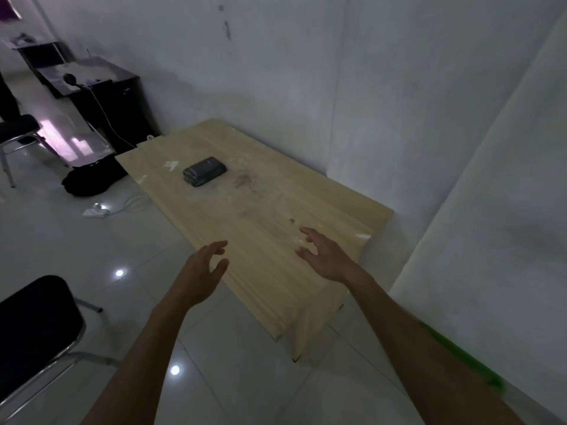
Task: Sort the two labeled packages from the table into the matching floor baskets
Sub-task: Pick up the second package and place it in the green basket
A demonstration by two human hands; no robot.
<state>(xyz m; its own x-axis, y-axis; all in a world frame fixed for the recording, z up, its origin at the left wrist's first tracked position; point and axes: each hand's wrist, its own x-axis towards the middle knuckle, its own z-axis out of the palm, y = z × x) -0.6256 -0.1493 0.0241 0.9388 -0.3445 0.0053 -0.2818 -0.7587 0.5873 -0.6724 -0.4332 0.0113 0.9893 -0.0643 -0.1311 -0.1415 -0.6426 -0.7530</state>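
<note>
A dark grey wrapped package (205, 171) lies on the far part of a light wooden table (270, 228); it looks like a stack of two, but I cannot tell for sure. My left hand (202, 271) hovers over the table's near left edge, fingers spread, holding nothing. My right hand (325, 256) is stretched over the near part of the tabletop, fingers apart and empty. Both hands are well short of the package. No floor baskets are in view.
A black chair (33, 329) stands at the near left and another chair (18, 133) at the far left. A dark desk (101, 93) is against the back wall, with a black bag (92, 179) and a white cable (129, 205) on the tiled floor. White walls bound the table's right side.
</note>
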